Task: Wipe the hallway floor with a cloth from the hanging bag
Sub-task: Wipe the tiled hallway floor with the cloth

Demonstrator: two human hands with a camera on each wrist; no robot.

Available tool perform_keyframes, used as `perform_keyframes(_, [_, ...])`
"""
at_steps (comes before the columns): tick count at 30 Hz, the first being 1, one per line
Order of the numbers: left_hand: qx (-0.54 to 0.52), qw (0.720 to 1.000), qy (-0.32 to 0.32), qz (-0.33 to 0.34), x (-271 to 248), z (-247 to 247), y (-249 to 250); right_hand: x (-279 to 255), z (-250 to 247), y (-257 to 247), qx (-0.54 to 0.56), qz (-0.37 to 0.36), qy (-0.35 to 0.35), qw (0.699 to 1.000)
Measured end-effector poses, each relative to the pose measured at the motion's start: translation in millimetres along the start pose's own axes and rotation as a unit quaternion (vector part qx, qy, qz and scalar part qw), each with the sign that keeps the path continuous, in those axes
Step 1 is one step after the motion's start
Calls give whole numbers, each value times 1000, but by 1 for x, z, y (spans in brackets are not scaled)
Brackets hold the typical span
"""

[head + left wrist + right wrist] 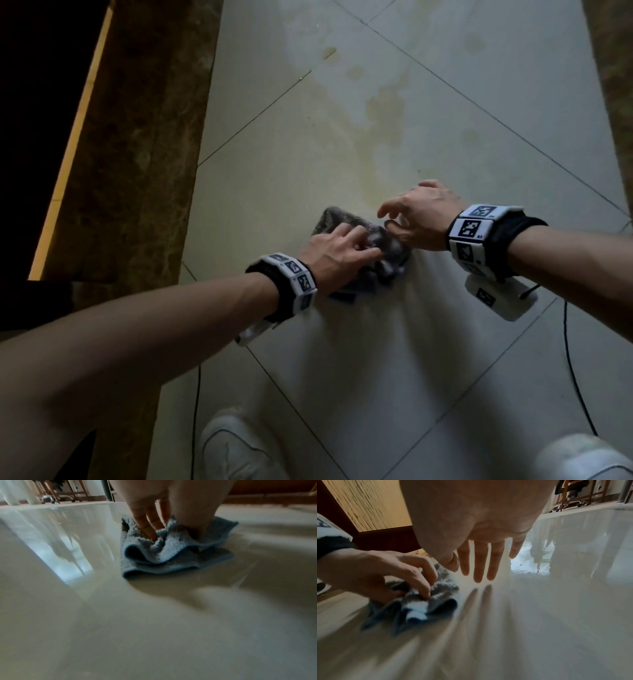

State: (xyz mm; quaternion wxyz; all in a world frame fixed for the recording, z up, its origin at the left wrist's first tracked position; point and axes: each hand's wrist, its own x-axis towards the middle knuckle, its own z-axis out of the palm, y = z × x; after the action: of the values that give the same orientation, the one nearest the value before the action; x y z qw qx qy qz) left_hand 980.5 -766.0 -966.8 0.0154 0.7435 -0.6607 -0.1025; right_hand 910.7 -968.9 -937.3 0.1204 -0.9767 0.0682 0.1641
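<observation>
Here, a crumpled blue terry cloth (356,253) is lying bunched on the pale tiled hallway floor (376,342), roughly at the centre of the head view and just below a patch of yellowish stains (380,113) on the tiles. The left hand (337,251) is pressing down on the cloth, its fingers (149,526) curling into the folds and its thumb (193,520) digging in beside them, so the fabric is gathering between them. The right hand (418,214) is hovering just beside the cloth's far right edge; its fingers (481,562) are hanging straight and slightly spread above the floor, holding nothing, and whether the thumb is touching the cloth is hard to tell. Both wrists are wearing black bands with white marker blocks (476,229). Two white shoes (236,448) are standing on the tiles at the bottom of the head view, with thin black cables (572,370) trailing near them. A dark brown marbled border (144,137) is running along the floor's left side, and wooden chair legs (51,494) are showing far off.
</observation>
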Motion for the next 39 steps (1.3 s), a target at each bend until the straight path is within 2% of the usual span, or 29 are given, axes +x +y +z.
perform_keyframes(2, [6, 1000, 13, 2, -8, -3, -23, -3, 3, 5, 5, 9, -1, 1000])
perform_keyframes(4, [5, 999, 17, -37, -21, -7, -53, -5, 7, 8, 3, 12, -5, 1000])
perform_keyframes(7, [21, 985, -23, -170, -47, -16, -101, -5, 7, 6, 6, 7, 3, 1000])
perform_keyframes(11, [23, 918, -65, -392, -92, -25, -152, 2, -1, -4, 22, -6, 7, 1000])
perform_keyframes(13, [27, 882, -78, -464, -105, -26, -159, 6, -6, -10, 25, -12, 7, 1000])
perform_keyframes(15, [18, 860, -83, -503, -102, -26, -156, 9, -9, -13, 21, -22, 4, 1000])
perform_keyframes(17, [12, 860, -73, -506, -87, -27, -148, 9, -15, -15, 8, -36, -2, 999])
perform_keyframes(19, [3, 885, -53, -463, -65, -27, -129, 9, -26, -14, -25, -62, -11, 998])
perform_keyframes(22, [-12, 939, -22, -343, -23, -28, -78, 10, -44, -5, -74, -68, -15, 995])
perform_keyframes(25, [5, 979, -16, -203, 16, -21, -15, 11, -49, 7, -75, -35, -21, 996])
perform_keyframes(28, [19, 997, -44, -58, 32, -12, 30, 4, -44, 14, -78, -18, -31, 996])
perform_keyframes(31, [24, 999, -40, 9, 25, -3, 25, -9, -34, 21, -106, -19, -54, 993])
perform_keyframes(33, [27, 999, -23, 4, 19, -2, -1, -19, -26, 28, -111, -12, -75, 991])
perform_keyframes(35, [41, 998, -10, -36, 16, -10, -33, -27, -20, 35, -102, 2, -83, 991])
perform_keyframes(37, [39, 987, -12, -153, 17, -21, -62, -33, -17, 43, -95, 20, -80, 992])
perform_keyframes(39, [26, 958, -29, -285, 21, -30, -83, -37, -16, 50, -90, 33, -77, 992])
